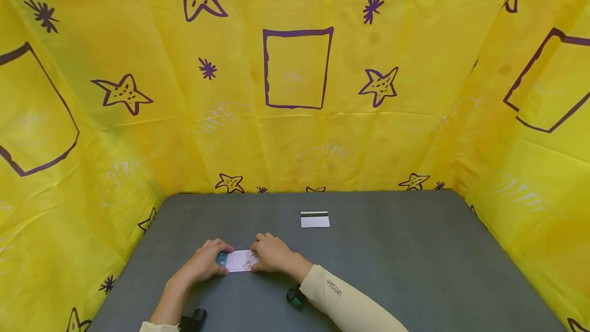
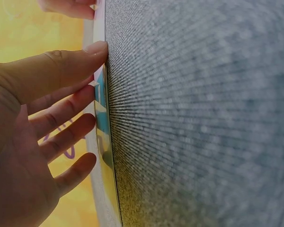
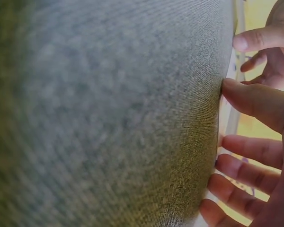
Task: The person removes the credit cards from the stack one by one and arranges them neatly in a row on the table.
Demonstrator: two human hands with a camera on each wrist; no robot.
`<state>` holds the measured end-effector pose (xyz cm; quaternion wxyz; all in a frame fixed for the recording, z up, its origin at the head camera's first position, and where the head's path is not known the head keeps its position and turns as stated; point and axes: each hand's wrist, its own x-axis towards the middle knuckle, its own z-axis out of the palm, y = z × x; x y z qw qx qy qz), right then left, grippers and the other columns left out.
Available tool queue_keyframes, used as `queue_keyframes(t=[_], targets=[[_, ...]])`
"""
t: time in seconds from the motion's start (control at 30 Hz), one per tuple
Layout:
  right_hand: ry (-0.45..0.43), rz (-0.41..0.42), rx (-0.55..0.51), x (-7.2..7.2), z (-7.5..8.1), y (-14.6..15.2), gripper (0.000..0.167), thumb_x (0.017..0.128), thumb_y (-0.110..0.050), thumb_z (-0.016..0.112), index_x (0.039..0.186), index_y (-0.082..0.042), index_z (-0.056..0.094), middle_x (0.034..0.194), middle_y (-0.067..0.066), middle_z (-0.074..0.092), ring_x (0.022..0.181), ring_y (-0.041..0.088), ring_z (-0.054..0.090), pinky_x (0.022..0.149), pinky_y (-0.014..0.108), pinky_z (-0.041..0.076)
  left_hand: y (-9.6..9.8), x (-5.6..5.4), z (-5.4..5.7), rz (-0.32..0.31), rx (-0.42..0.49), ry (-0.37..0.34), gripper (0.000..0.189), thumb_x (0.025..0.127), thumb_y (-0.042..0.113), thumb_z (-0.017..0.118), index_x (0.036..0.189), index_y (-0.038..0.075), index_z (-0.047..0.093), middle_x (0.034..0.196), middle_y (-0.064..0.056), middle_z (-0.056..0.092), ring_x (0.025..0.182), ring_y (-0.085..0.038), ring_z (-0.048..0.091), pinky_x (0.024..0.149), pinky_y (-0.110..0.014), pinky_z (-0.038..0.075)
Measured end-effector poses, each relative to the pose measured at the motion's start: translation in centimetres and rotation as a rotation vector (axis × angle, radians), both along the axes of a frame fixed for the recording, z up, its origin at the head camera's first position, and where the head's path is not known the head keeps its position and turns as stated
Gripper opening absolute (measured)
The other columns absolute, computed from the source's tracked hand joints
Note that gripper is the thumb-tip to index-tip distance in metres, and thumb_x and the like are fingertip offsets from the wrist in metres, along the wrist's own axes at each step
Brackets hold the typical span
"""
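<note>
In the head view a printed card [image 1: 239,261], pale with a teal left end, lies flat on the grey table left of the middle. At its left end my left hand [image 1: 203,261] holds it, thumb on the near edge and fingers at the far edge. My right hand [image 1: 274,255] grips the right end the same way and hides that corner. The left wrist view shows the card [image 2: 101,113] nearly edge-on, under the thumb and fingertips. The card is barely visible in the right wrist view, where my right hand [image 3: 260,146] has spread fingers.
A white card [image 1: 315,220] with a dark stripe lies farther back on the grey table [image 1: 415,260], right of the hands. Yellow printed cloth [image 1: 295,142] stands around the table's back and sides. Black wrist devices [image 1: 295,297] sit close to the tabletop.
</note>
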<state>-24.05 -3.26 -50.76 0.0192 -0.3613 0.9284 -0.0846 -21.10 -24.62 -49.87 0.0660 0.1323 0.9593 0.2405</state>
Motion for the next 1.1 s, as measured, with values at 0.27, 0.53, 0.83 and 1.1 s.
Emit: queue_keyframes(t=[0.27,0.53,0.83,1.1], targets=[[-0.011,0.006,0.000,0.1,-0.3,0.0,0.039,0.078,-0.045,0.078,0.108,-0.021,0.071,0.093,-0.006,0.054,0.082,0.009,0.046,0.065,0.021,0.036,0.0,0.2,-0.2,0.005,-0.015,0.010,0.043,0.064,0.014,0.086,0.105,0.012,0.070,0.104,0.001,0.063,0.106,-0.027,0.052,0.092,-0.051,0.041],[-0.046,0.047,-0.031,-0.4,0.0,0.9,0.044,0.081,-0.044,0.076,0.115,-0.018,0.069,0.094,-0.005,0.054,0.083,0.007,0.046,0.070,0.020,0.039,0.2,0.3,-0.1,0.008,-0.008,0.035,0.049,0.065,0.016,0.084,0.111,0.011,0.067,0.108,-0.002,0.063,0.109,-0.029,0.051,0.095,-0.053,0.039],[-0.105,0.033,-0.086,-1.1,0.4,3.0,0.042,0.084,-0.040,0.074,0.119,-0.018,0.068,0.094,-0.005,0.054,0.083,0.007,0.047,0.073,0.020,0.042,1.1,0.1,0.8,0.040,0.057,0.064,0.036,0.081,0.019,0.075,0.114,0.010,0.067,0.112,-0.004,0.063,0.115,-0.030,0.049,0.098,-0.056,0.037],[-0.142,-0.028,-0.109,-2.2,0.8,5.2,0.042,0.087,-0.041,0.071,0.120,-0.016,0.068,0.099,-0.004,0.057,0.089,0.008,0.050,0.080,0.023,0.046,2.5,-1.3,0.6,0.050,0.277,0.028,0.033,0.087,0.018,0.070,0.118,0.007,0.066,0.118,-0.009,0.063,0.114,-0.031,0.054,0.097,-0.050,0.043]])
